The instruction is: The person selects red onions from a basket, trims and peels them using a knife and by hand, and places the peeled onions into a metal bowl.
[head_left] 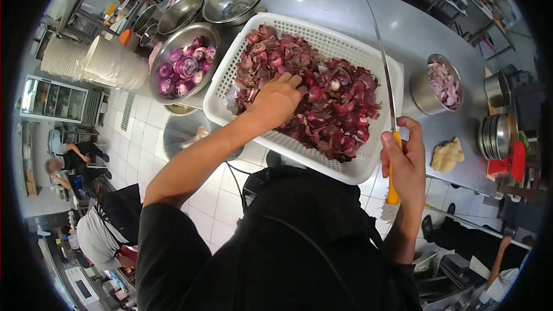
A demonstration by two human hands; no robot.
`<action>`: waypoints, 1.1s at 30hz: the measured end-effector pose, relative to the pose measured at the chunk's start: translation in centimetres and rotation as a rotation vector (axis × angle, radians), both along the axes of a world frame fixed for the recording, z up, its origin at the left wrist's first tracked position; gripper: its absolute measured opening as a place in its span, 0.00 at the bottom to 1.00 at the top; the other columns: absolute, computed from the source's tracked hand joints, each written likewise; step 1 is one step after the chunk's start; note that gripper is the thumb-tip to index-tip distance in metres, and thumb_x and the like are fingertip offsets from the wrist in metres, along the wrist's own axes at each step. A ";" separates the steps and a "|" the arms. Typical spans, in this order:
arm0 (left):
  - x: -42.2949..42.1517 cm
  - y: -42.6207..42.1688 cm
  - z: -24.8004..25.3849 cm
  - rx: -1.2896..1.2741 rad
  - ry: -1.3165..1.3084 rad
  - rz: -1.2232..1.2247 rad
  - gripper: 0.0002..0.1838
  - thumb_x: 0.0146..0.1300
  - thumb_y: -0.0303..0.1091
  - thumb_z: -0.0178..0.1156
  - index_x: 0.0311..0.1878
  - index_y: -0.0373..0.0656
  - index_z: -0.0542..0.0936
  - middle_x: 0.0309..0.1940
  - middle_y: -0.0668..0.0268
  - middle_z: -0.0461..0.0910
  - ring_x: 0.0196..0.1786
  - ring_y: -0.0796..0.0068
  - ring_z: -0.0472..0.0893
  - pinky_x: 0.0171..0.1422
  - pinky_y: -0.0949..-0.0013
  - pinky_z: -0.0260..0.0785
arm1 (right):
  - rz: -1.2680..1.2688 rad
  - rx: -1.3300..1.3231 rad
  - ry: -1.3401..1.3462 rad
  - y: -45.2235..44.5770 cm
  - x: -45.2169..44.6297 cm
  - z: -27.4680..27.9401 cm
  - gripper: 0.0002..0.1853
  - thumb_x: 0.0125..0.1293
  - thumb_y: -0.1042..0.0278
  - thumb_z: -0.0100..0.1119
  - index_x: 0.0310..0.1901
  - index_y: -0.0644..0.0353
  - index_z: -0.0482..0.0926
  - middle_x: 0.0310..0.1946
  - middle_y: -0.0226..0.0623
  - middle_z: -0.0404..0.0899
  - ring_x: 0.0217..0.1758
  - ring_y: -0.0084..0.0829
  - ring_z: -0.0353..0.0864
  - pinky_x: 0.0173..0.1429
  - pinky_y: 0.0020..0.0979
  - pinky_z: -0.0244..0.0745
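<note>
A white perforated basket (230, 69) full of red onion skins and onions (340, 101) rests on the metal table. My left hand (276, 101) reaches into the skins near the basket's middle, its fingers curled; whether they hold anything is hidden. My right hand (406, 155), at the basket's right edge, is wrapped round the yellow handle of a long knife (386, 66), whose blade points away from me over the basket's right side. Peeled onions (187, 66) fill a metal bowl (214, 37) left of the basket. A metal pot (423, 95) on the right holds cut onion (442, 83).
Metal bowls (233, 0) stand at the table's back left, beside wrapped stacks of containers (112, 60). A yellowish cloth (447, 154) and stacked metal bowls (489, 137) lie to the right. Below the left forearm is a plastic-lined bin (178, 135). Other people are at left and lower right.
</note>
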State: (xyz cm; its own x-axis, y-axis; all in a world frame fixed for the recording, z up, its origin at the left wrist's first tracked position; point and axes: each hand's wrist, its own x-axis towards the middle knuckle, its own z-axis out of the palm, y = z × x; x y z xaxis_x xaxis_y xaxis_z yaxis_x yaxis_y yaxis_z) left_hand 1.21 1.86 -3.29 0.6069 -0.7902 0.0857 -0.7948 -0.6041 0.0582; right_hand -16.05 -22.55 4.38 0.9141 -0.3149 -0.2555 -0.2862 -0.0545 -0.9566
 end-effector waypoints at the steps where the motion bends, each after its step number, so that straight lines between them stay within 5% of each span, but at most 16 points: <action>1: -0.2 0.2 0.0 0.009 0.014 0.001 0.18 0.50 0.26 0.66 0.48 0.43 0.85 0.48 0.62 0.78 0.53 0.56 0.78 0.57 0.57 0.75 | -0.002 -0.007 -0.003 0.0 -0.1 0.0 0.22 0.72 0.65 0.61 0.62 0.59 0.65 0.18 0.27 0.69 0.17 0.17 0.63 0.22 0.22 0.59; 9: -1.3 0.9 0.8 -0.092 0.087 -0.009 0.13 0.50 0.26 0.66 0.41 0.40 0.86 0.44 0.58 0.79 0.52 0.55 0.78 0.57 0.55 0.75 | -0.059 0.010 0.000 -0.4 -1.7 -0.2 0.21 0.71 0.67 0.60 0.61 0.59 0.66 0.18 0.25 0.69 0.17 0.16 0.63 0.24 0.21 0.58; 15: 1.9 -3.3 -1.4 -0.021 0.133 -0.039 0.14 0.51 0.22 0.64 0.43 0.37 0.86 0.48 0.50 0.81 0.55 0.50 0.80 0.60 0.53 0.75 | -0.033 -0.004 0.001 -0.3 -1.8 0.1 0.20 0.72 0.67 0.61 0.60 0.58 0.65 0.18 0.26 0.69 0.17 0.16 0.64 0.24 0.21 0.58; 21: 7.0 -6.4 -0.6 -0.218 0.371 -0.069 0.24 0.51 0.21 0.60 0.54 0.44 0.86 0.50 0.49 0.84 0.56 0.49 0.82 0.64 0.56 0.73 | -0.026 0.005 0.013 -0.5 -2.0 0.7 0.21 0.72 0.66 0.61 0.60 0.59 0.65 0.18 0.26 0.69 0.17 0.16 0.63 0.23 0.22 0.59; 25: 8.2 -5.4 2.9 -0.222 0.294 -0.069 0.22 0.52 0.21 0.59 0.51 0.46 0.87 0.43 0.49 0.86 0.51 0.49 0.84 0.63 0.55 0.74 | -0.022 0.012 -0.007 -0.9 -2.5 0.3 0.21 0.72 0.65 0.61 0.60 0.59 0.65 0.18 0.26 0.69 0.16 0.16 0.63 0.23 0.22 0.58; 33: 3.9 -3.3 1.2 -0.067 0.190 -0.001 0.13 0.52 0.25 0.66 0.43 0.43 0.87 0.42 0.54 0.84 0.50 0.51 0.83 0.57 0.54 0.77 | -0.009 0.027 0.004 -1.3 -2.7 0.0 0.20 0.72 0.64 0.62 0.59 0.58 0.66 0.17 0.25 0.68 0.16 0.16 0.62 0.22 0.22 0.58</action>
